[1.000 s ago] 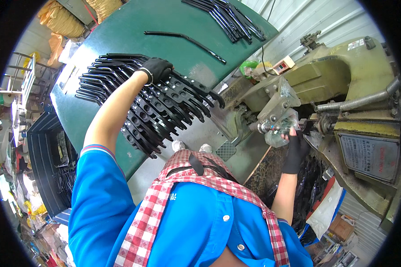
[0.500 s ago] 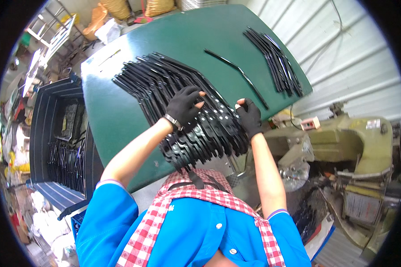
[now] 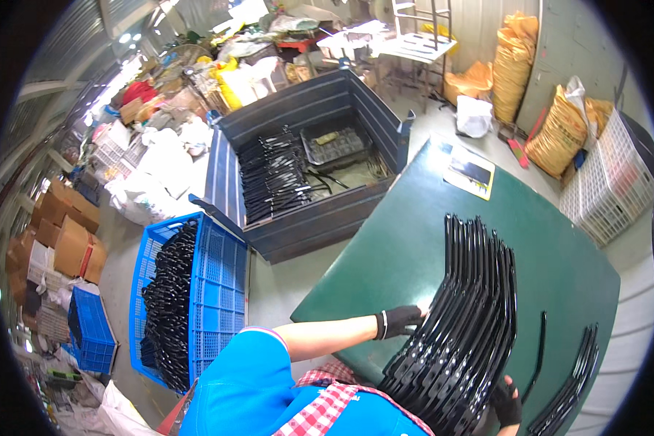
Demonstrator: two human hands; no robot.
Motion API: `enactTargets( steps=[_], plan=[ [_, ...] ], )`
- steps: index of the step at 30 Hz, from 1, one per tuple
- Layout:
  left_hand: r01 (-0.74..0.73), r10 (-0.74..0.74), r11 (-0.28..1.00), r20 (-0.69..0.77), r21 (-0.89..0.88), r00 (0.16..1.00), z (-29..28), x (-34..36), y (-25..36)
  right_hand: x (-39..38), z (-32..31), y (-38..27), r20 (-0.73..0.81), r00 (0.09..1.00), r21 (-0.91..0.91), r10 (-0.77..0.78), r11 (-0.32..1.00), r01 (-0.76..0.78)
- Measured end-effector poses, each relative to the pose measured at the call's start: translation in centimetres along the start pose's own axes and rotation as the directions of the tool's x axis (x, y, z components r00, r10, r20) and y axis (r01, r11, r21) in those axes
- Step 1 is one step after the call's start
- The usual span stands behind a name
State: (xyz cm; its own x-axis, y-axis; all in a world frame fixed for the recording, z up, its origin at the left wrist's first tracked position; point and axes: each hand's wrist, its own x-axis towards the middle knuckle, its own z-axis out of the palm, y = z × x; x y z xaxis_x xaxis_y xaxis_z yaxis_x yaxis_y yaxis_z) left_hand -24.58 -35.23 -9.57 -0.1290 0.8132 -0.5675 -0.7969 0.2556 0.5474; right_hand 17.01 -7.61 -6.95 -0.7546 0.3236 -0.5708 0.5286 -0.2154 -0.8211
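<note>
A long row of bent black metal rods [image 3: 479, 291] with flattened, drilled near ends lies side by side on the green table [image 3: 374, 265]. My left hand [image 3: 402, 321], in a black fingerless glove, is at the row's left edge. Its fingers stretch toward the rods and their tips reach the outermost one. On the opposite side, my right hand [image 3: 507, 403], gloved the same way, is beside the flattened ends. Its fingertips point up and the rest of its fingers are partly hidden. A single bent rod [image 3: 538, 356] lies apart, right of the row.
A smaller group of rods [image 3: 570, 378] lies at the table's right edge; a printed sheet [image 3: 469, 172] is at the far corner. Left of the table stand a dark metal bin [image 3: 320, 225] with rods and a tray inside, and a blue crate [image 3: 218, 305] full of black parts.
My view has swung left, bringing the bin and blue crate into sight. My left hand has moved off the top of the rods to their left edge; my right hand stays at their right side.
</note>
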Motion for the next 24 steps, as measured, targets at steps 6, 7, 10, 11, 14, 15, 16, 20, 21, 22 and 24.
enactTargets(
  steps=[6,7,10,11,14,15,16,20,21,22,24],
  plan=[
    [0.102,-0.086,0.991,0.184,-0.082,0.979,-0.5,-1.3,2.5,7.3,1.6,-0.7,0.121,0.992,0.395,0.041,0.915,-0.086],
    [0.129,-0.111,0.988,0.188,-0.087,0.976,-0.4,-1.5,3.2,8.5,2.6,-1.3,0.114,0.992,0.456,0.045,0.885,-0.093],
    [0.196,-0.109,0.954,0.345,-0.228,0.932,-2.1,-1.6,3.3,11.4,4.6,-2.8,0.116,0.992,0.585,0.05,0.804,-0.109],
    [0.175,-0.091,0.96,0.348,-0.218,0.933,-1.2,-1.1,2.7,11.8,4.8,-3.1,0.107,0.993,0.616,0.051,0.781,-0.106],
    [0.177,0.12,0.917,0.669,-0.359,0.734,-0.7,1.6,2.0,12.7,6.0,-3.6,0.105,0.993,0.692,0.05,0.713,-0.109],
    [0.169,0.027,0.94,0.559,-0.295,0.829,0.2,0.7,2.5,13.3,6.0,-3.9,0.129,0.99,0.69,0.056,0.712,-0.13],
    [0.2,-0.094,0.96,0.445,-0.197,0.891,1.3,0.1,3.4,13.3,6.2,-3.9,0.117,0.992,0.718,0.053,0.685,-0.121],
    [0.227,-0.151,0.932,0.265,-0.282,0.952,-1.6,3.5,0.5,13.9,7.6,-4.3,0.099,0.995,0.786,0.03,0.611,-0.097],
    [0.284,-0.2,0.906,0.276,-0.312,0.94,-1.6,3.4,1.0,14.2,7.8,-4.5,0.101,0.995,0.795,0.026,0.599,-0.097],
    [0.21,-0.12,0.916,0.266,-0.342,0.956,-0.2,2.3,2.5,14.4,8.0,-4.7,0.094,0.995,0.807,0.023,0.584,-0.09],
    [0.023,0.123,0.896,0.296,-0.444,0.947,2.2,0.9,4.7,15.2,8.9,-5.6,0.092,0.996,0.811,0.022,0.578,-0.088]
  ],
)
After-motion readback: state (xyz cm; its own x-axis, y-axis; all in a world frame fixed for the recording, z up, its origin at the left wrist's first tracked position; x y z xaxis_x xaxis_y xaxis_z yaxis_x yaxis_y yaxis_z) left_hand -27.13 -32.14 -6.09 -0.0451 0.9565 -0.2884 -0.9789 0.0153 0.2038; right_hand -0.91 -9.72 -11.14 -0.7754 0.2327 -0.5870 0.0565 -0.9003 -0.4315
